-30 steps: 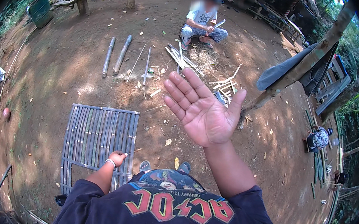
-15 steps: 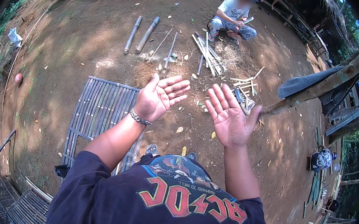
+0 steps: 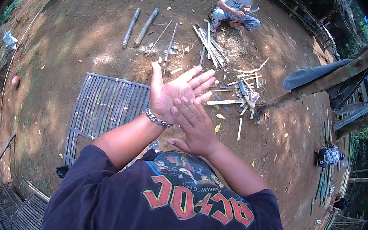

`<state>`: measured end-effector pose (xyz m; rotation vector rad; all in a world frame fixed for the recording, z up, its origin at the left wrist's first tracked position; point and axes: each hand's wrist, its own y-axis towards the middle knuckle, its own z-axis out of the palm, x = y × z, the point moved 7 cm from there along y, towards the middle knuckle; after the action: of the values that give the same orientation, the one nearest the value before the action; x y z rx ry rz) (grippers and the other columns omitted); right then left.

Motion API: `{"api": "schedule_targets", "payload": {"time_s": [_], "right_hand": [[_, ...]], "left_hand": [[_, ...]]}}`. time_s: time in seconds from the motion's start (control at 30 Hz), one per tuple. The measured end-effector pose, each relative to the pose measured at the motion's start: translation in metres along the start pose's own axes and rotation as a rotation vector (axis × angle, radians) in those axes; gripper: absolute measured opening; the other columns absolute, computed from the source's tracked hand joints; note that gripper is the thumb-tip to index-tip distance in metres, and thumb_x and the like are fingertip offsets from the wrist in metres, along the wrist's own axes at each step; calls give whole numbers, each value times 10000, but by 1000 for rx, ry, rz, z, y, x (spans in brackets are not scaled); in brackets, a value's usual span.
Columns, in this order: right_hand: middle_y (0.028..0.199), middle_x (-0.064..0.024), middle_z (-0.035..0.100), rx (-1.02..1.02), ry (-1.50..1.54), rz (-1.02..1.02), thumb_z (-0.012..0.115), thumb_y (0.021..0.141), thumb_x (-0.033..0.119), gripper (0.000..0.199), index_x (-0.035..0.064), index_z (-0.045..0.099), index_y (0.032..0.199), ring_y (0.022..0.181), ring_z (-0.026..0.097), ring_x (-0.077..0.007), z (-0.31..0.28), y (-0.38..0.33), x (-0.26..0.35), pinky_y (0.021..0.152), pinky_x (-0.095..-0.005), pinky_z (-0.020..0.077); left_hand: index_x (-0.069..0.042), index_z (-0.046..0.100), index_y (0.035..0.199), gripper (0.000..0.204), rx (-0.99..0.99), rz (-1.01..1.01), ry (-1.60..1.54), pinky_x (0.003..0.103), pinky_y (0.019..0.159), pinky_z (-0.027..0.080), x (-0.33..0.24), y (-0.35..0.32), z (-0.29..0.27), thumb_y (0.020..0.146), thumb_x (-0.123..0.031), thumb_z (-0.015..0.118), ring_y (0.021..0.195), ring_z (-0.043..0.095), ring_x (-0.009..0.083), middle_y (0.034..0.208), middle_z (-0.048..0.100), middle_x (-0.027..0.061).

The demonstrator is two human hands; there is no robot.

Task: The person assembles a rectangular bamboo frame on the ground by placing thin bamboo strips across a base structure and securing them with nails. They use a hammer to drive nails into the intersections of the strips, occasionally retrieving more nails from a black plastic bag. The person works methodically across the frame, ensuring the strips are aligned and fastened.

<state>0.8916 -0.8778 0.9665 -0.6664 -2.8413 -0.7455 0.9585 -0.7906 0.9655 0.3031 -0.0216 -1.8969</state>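
Leaf-strewn brown dirt ground (image 3: pixel 50 105), dappled with sunlight, is edged by greenery (image 3: pixel 6 20). The left hand (image 3: pixel 170 96) is spread wide, palm up; the right hand (image 3: pixel 196 127), fingers outstretched, lies across it. A slatted bamboo panel (image 3: pixel 109 101) (partly behind the left forearm (image 3: pixel 130 138)) lies on the ground. Large red lettering (image 3: pixel 205 205) runs upside down across the dark shirt (image 3: pixel 94 204).

Right hand (image 3: pixel 196 130) over left hand (image 3: pixel 166 96), apparently touching, slatted panel (image 3: pixel 104 102)

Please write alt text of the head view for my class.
A person's right hand lies over their upturned left hand above brown earth. A slatted panel lies at left; farther off, another person squats by cut strips.
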Motion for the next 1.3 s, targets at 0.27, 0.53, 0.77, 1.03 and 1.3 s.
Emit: {"api": "schedule_targets", "payload": {"time_s": [0.27, 0.53, 0.77, 1.03, 1.3], "right_hand": [[1502, -211, 502, -232, 151, 374, 529, 1001, 550, 712, 5, 505, 1460, 1423, 451, -381, -39, -20, -54, 1193, -504, 303], [1534, -167, 488, -124, 145, 131, 441, 1031, 561, 688, 64, 475, 1506, 1437, 439, -356, -27, 64, -1, 1184, -592, 257], [1519, -99, 515, -141, -21, 364, 428, 1059, 445, 513, 177, 513, 1489, 1431, 437, -330, -23, 60, -86, 1212, -617, 164], [1658, -152, 308, -512, 775, 863, 311, 1068, 563, 725, 43, 351, 1571, 1557, 229, -312, -56, -9, -191, 1260, -554, 115], [1600, -268, 349, -797, 2129, 306, 317, 976, 764, 1000, -53, 318, 1552, 1499, 332, -399, -84, -13, -125, 1220, -531, 321]], "left_hand": [[38, -21, 1607, 1290, -1, 94, 43, 500, 1260, 187, -19, 8, 10, 817, -960, 190, 1532, 239, 391, 1664, 155, 283], [-42, 182, 1604, 1139, -51, 7, 43, 492, 1210, 298, 20, 17, -20, 870, -908, 281, 1484, 364, 356, 1632, 292, 233], [-38, 274, 1575, 898, -73, 113, 110, 424, 1229, 296, 23, 12, 1, 1011, -737, 249, 1471, 379, 259, 1590, 362, 172], [42, 115, 1611, 1235, 136, -54, 57, 485, 1273, 114, 15, -20, 27, 850, -931, 121, 1573, 147, 335, 1689, 114, 245], [51, 114, 1609, 1214, 105, -18, 248, 491, 1262, 147, 10, -23, 19, 870, -912, 107, 1568, 167, 346, 1677, 145, 268]]}}
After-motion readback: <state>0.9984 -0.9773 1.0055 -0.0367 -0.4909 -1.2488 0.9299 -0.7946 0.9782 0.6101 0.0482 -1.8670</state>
